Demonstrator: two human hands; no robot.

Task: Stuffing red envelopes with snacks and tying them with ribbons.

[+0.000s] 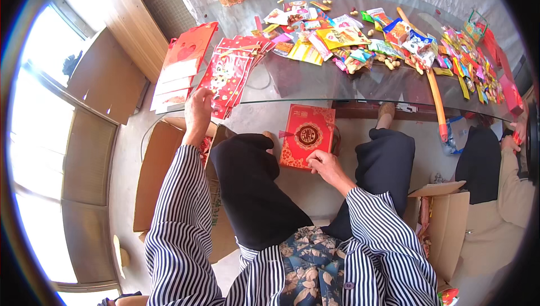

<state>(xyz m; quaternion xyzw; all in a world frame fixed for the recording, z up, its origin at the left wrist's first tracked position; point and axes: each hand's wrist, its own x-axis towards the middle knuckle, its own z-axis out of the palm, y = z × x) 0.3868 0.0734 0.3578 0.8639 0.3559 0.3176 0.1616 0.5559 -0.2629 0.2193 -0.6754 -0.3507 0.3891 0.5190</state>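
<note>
My left hand (200, 105), fingers curled, is at the near left edge of a fanned stack of red printed bags (228, 67) on the glass table. Whether it grips one is not clear. My right hand (327, 166) has bent fingers over the lower right corner of a red gift box (307, 136) with a round dark emblem and a tassel. The box is between my knees, below the table edge; I cannot tell whether the hand pinches it or only overlaps it. Left of the printed bags lie overlapping red gift bags (179, 65) with pale lower parts.
Wrapped snacks (341, 38) and peanuts (391, 63) cover the glass table's middle, with small candies (472, 65) at right. An orange stick (436, 103) overhangs the edge. Open cardboard boxes stand at my left (154, 175) and right (449, 225). Another person (485, 213) sits at right.
</note>
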